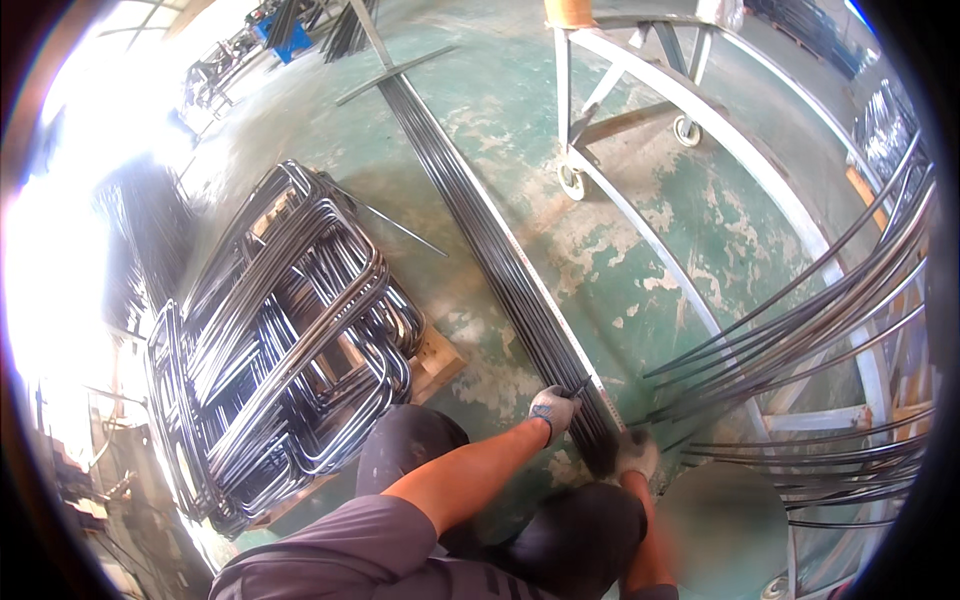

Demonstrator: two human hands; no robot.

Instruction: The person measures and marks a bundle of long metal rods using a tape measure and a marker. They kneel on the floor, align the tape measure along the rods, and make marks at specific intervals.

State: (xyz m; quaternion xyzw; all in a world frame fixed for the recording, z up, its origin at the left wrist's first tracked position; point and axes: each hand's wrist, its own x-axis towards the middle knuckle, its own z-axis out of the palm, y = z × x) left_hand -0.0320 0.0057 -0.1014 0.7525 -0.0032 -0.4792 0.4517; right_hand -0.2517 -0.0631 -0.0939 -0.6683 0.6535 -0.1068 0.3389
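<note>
A long bundle of dark metal rods (497, 255) lies side by side on the floor, running from my knees toward the far left. Along its right edge is a pale straight strip with marks, like a measuring rule (545, 296). My left hand (555, 408), in a light work glove, is closed at the left edge of the bundle. A thin dark pen-like stick (582, 386) sticks out from its fingers across the rods. At the near end of the rods is my gloved right hand (637, 455); its fingers are blurred and partly hidden.
To the left, bent metal tube frames (300, 330) are stacked on a wooden pallet (437, 362). On the right stands a pale metal rack on casters (690, 130), with long dark rods (830, 320) reaching toward my right hand. A crossbar (395, 75) lies over the bundle's far end.
</note>
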